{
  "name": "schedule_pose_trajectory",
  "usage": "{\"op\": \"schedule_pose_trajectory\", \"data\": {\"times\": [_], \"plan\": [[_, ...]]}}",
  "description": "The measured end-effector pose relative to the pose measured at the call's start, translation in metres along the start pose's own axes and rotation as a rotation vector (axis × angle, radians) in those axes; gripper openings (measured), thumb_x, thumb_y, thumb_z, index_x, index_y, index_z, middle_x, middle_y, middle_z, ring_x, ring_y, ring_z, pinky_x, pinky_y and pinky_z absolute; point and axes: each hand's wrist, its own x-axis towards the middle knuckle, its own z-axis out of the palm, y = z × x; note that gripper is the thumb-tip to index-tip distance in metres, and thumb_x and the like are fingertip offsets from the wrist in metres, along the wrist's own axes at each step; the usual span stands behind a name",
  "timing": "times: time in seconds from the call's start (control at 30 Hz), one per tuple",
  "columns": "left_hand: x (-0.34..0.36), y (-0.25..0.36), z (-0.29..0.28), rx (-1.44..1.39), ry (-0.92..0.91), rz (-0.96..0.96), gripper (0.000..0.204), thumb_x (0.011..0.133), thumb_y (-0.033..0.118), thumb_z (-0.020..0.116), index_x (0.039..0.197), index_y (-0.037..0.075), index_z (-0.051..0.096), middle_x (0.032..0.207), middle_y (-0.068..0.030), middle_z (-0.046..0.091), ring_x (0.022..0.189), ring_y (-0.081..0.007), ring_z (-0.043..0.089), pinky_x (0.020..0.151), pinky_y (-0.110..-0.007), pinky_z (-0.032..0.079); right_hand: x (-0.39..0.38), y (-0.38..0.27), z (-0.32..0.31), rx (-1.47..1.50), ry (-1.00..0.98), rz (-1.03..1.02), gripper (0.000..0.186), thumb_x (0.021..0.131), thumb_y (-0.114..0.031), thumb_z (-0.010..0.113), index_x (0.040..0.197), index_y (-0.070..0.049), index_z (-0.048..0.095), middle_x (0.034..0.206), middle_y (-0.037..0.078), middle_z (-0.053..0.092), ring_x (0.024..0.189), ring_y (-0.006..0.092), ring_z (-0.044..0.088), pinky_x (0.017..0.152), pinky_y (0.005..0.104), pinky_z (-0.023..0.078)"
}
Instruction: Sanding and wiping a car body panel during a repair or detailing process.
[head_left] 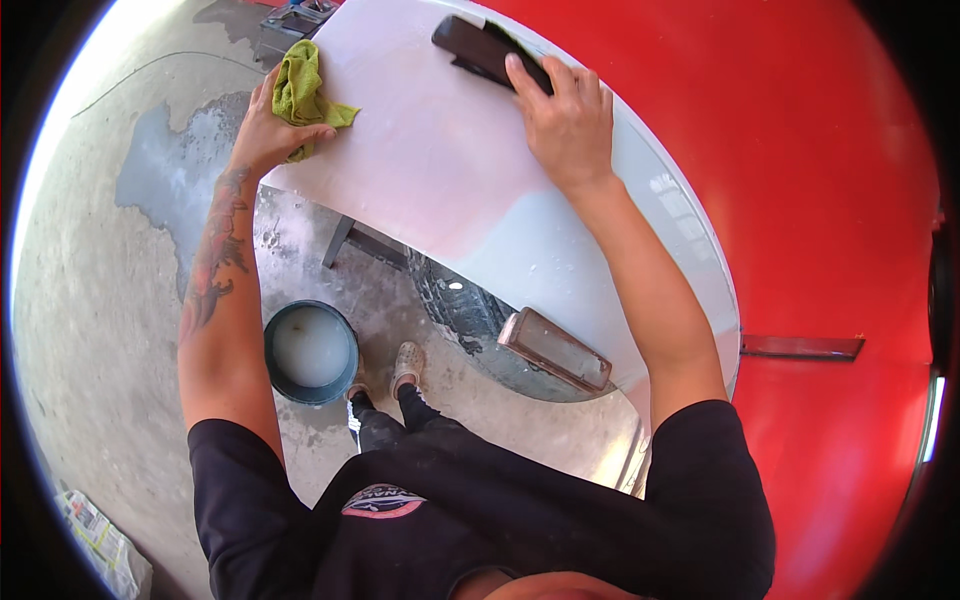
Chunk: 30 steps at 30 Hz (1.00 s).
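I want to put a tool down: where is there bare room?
The middle of the pale panel is free, between the green cloth at the left hand, the dark block in the right hand and the brown-edged block at the panel's near edge. Concrete floor left of the left forearm looks open. Crowded: around the bucket, where the shoes stand close.

"What did the left hand (268, 128) hold?"
"A cloth (298, 85), at the panel's (430, 150) left edge."
"And the right hand (572, 125)?"
"A black block (478, 46), near its curved edge. A bucket (272, 352) stood below."
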Motion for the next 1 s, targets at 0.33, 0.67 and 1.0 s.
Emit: {"op": "schedule_pose_trajectory", "data": {"times": [0.33,0.67,1.0], "plan": [[0.009,-0.001,-0.002,0.011,-0.031,-0.017,0.116,0.056,0.031,0.097,0.157,0.013,0.04,0.149,-0.0161,0.05,0.138,-0.0334,0.051,0.115,-0.045,0.046,0.038,0.0,0.022,-0.045,0.109,-0.044,0.035,0.085,-0.014,0.066,0.117,-0.026,0.077,0.112,-0.001,0.067,0.097,0.0252,0.059,0.079,0.0423,0.043],[0.013,0.006,-0.003,0.011,-0.045,-0.021,0.114,0.056,0.03,0.097,0.155,0.011,0.042,0.148,-0.0162,0.051,0.137,-0.0325,0.052,0.114,-0.044,0.046,0.004,0.002,0.005,-0.036,0.057,-0.08,0.035,0.084,-0.014,0.069,0.116,-0.025,0.078,0.114,-0.001,0.067,0.096,0.0211,0.059,0.076,0.0397,0.042],[0.011,-0.001,-0.004,-0.012,-0.078,-0.067,0.111,0.058,0.027,0.097,0.153,0.01,0.043,0.146,-0.0152,0.052,0.136,-0.0326,0.052,0.114,-0.044,0.045,-0.045,-0.004,-0.017,0.082,-0.031,-0.024,0.04,0.08,-0.015,0.077,0.121,-0.016,0.075,0.12,0.0,0.067,0.102,0.0203,0.057,0.084,0.0387,0.041]]}}
